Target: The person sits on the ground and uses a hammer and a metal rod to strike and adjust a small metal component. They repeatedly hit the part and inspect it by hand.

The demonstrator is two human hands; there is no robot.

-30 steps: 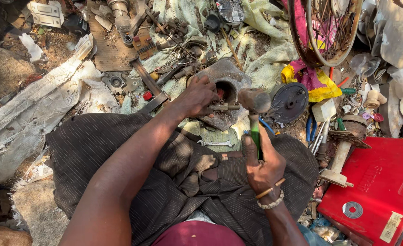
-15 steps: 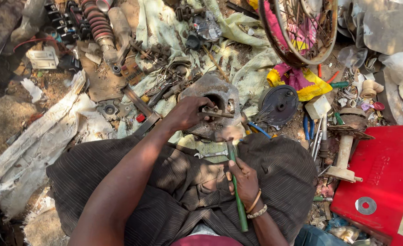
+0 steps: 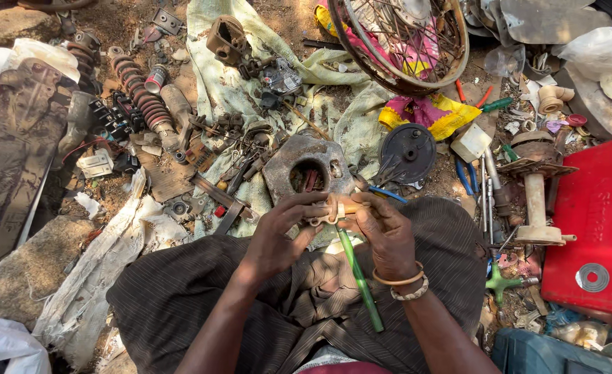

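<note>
I sit on the ground with a dark striped cloth over my lap. My right hand (image 3: 388, 234) grips a hammer (image 3: 356, 273) just below its head, and the green handle slants down over my lap. My left hand (image 3: 277, 234) pinches the hammer's rusty head (image 3: 331, 208) between fingers and thumb. Both hands meet just in front of a grey metal casing with a round hole (image 3: 307, 168), which lies on the ground beyond them. Two bangles circle my right wrist.
A spoked wheel (image 3: 403, 41) lies at the top, with a black disc (image 3: 408, 152) and blue-handled pliers (image 3: 466, 179) below it. A red box (image 3: 597, 221) stands at the right. Coil springs (image 3: 136, 90), small metal parts and a pale cloth (image 3: 230, 76) lie at the left, beside stones (image 3: 32, 266).
My right hand lowered the hammer from beside the casing. My left hand left the casing and closed on the hammer's head. The view tilted up.
</note>
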